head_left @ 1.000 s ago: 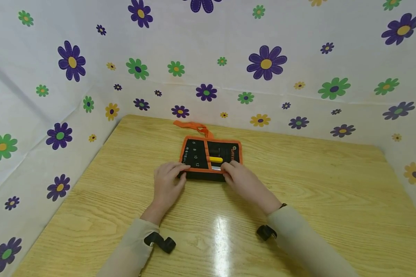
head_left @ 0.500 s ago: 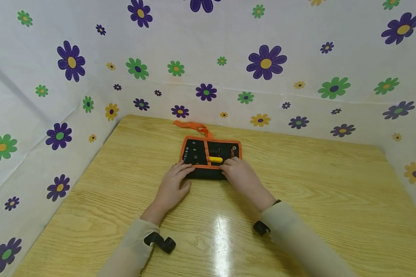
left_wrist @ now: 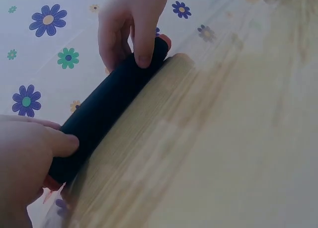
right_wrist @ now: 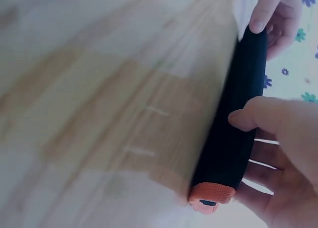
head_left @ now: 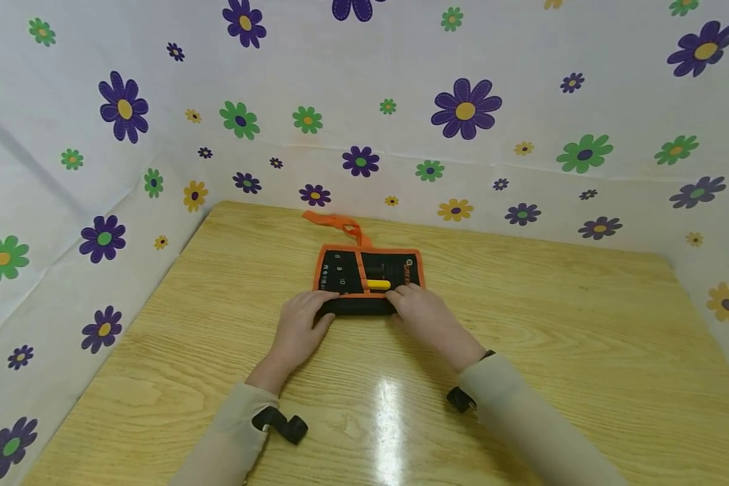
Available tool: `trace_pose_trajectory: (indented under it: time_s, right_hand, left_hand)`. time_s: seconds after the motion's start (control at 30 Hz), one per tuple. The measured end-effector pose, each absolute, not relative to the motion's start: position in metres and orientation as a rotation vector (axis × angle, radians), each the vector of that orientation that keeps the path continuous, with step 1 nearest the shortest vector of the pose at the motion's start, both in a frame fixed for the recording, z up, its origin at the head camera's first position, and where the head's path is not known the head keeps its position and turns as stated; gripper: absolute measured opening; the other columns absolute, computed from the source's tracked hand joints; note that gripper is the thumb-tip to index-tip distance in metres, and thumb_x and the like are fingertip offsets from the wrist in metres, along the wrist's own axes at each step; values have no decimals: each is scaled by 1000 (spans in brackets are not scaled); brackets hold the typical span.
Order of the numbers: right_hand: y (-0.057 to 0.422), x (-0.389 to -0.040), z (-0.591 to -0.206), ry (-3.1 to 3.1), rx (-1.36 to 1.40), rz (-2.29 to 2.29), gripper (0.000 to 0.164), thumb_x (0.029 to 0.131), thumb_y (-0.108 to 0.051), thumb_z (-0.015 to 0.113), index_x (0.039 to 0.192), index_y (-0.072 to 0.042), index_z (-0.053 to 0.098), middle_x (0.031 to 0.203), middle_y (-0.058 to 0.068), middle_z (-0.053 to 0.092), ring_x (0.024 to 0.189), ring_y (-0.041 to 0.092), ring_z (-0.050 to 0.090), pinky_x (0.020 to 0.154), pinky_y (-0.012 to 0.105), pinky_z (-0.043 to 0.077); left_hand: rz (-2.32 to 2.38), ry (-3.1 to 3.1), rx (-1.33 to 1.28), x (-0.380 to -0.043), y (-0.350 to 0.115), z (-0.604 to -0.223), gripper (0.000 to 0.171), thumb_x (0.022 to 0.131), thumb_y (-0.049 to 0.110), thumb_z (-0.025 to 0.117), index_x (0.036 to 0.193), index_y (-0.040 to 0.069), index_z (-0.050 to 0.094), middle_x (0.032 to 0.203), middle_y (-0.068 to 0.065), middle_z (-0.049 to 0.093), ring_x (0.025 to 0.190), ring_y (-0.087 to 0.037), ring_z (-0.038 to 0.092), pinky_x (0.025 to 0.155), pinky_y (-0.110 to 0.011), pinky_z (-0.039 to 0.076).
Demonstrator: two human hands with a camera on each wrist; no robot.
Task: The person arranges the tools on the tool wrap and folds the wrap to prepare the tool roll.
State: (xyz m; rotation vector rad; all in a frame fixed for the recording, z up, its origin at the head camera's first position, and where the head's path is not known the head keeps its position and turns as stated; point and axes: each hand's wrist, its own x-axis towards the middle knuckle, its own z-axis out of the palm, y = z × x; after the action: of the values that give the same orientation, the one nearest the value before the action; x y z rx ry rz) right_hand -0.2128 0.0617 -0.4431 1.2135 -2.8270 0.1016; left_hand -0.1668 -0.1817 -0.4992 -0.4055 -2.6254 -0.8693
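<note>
A black fabric tool roll (head_left: 360, 306) with orange trim lies on the table, its near edge curled into a thick cylinder. Its flat back part shows printed numbers and a yellow handle (head_left: 379, 285) in a pocket. My left hand (head_left: 298, 326) grips the left end of the rolled part, fingers over the top and thumb on the near side. At the right end, my right hand (head_left: 428, 320) holds it likewise. In the right wrist view, the thumb (right_wrist: 246, 117) presses on the black cloth, with fingers behind. The tools inside the curl are hidden.
An orange tie strap (head_left: 340, 221) trails from the back edge of the tool roll over the wooden table (head_left: 553, 337). A white cloth (head_left: 316, 67) with printed flowers stands behind and at the sides. Black bands (head_left: 285, 426) hang at the wrists.
The near edge has been rolled further, covering the silver tool end and the number 12. The back edge has slid slightly nearer. My left hand loosened, shifted and has gripped the roll again.
</note>
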Motion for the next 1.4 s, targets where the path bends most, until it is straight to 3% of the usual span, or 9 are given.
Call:
trace_pose_trajectory:
  time_s: [0.2,0.33,0.53,0.63,0.77,0.87,1.03,1.2,1.4]
  right_hand:
    - [69,-211,-440,-3001,1133,336,38,94,-11,61,130,-3,50,100,11,64,88,25,60,77,38,51]
    - [73,-209,-436,-3084,1101,463,24,97,-8,54,121,-6,52,82,4,60,72,18,57,63,32,48]
    - [75,-206,-433,-3162,1098,695,22,100,-4,46,118,-7,58,101,9,66,95,22,63,77,37,53]
    - [75,-205,-434,-3052,1136,665,21,99,-8,50,117,-6,61,105,9,64,94,23,62,78,37,52]
    - [75,-205,-436,-2705,1258,464,20,90,-6,66,109,-6,67,100,7,63,86,23,61,71,35,52]
    - [74,-204,-435,-2533,1330,375,20,84,-9,74,104,-6,71,97,6,64,86,22,61,71,33,53]
    - [73,-205,-434,-2552,1351,270,29,86,-24,73,108,-6,73,99,5,65,88,20,61,74,31,53]
    - [68,-213,-429,-2682,1302,302,26,87,-21,71,109,-7,73,100,5,68,91,20,63,77,32,54]
    - [62,-222,-429,-2744,1233,266,20,91,-15,66,110,-9,71,104,5,69,97,23,64,83,37,53]
  left_hand:
    - [-986,-2522,-396,-166,-180,-499,32,89,20,70,119,12,66,114,-3,67,105,-22,60,93,-46,43]
    - [-1044,-2460,-408,-166,-180,-498,27,89,21,69,113,9,68,106,-3,69,94,-19,61,86,-44,46]
    - [-1142,-2470,-397,-164,-180,-496,20,94,26,62,106,11,67,100,0,68,89,-15,60,78,-38,49]
    - [-1184,-2490,-359,-163,-180,-496,18,96,31,58,102,15,65,88,4,64,74,-12,54,66,-33,47]
    - [-1237,-2503,-334,-164,-180,-498,18,97,34,55,98,18,63,80,6,57,65,-13,45,60,-30,41]
    - [-1264,-2509,-307,-164,-178,-498,19,97,35,55,98,17,63,87,5,61,73,-13,51,68,-32,46]
    - [-1091,-2427,-289,-167,-174,-497,13,93,26,64,97,14,68,99,-1,62,91,-20,54,79,-37,45]
    - [-902,-2270,-375,-172,-173,-499,9,81,14,77,89,12,72,94,-3,63,88,-24,53,79,-39,42]
    - [-875,-2371,-357,-168,-173,-497,20,89,24,69,103,11,74,104,-5,67,101,-25,56,90,-45,42]
